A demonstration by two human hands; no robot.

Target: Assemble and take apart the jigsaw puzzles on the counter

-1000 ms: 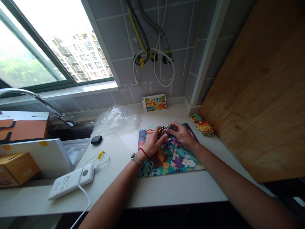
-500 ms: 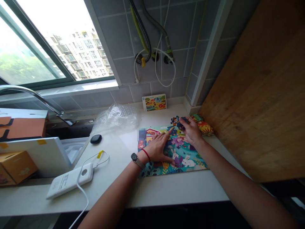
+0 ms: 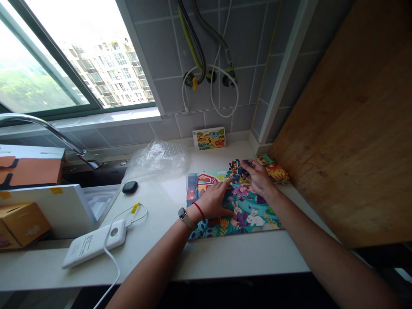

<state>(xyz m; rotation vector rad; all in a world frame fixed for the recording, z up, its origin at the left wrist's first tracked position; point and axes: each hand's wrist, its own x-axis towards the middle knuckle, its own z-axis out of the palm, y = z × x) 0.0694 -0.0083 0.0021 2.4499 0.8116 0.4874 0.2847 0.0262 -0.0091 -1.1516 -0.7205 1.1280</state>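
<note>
A colourful jigsaw puzzle (image 3: pixel 255 219) with rabbits and a red barn lies flat on the white counter. Resting on its left and middle part is my left hand (image 3: pixel 214 201), fingers spread, with a watch and red cord at the wrist. My right hand (image 3: pixel 257 176) pinches a small cluster of dark joined puzzle pieces (image 3: pixel 236 167) by its right side, over the puzzle's far edge. The fingers partly hide this cluster. Just beyond my right hand are more bright puzzle sections (image 3: pixel 277 173), stacked against the wooden panel.
A small picture card (image 3: pixel 210 138) leans at the back wall. Left of it sits crumpled clear plastic (image 3: pixel 157 159). A white power bank (image 3: pixel 96 243) with a cable and a black oval object (image 3: pixel 130 187) lie on the left, near boxes (image 3: pixel 28 171) by the sink. A wooden panel (image 3: pixel 347 128) bounds the right.
My right hand has brought the dark cluster slightly nearer and lower, tilting it towards the puzzle's far edge. My left hand stays on the puzzle, almost unmoved.
</note>
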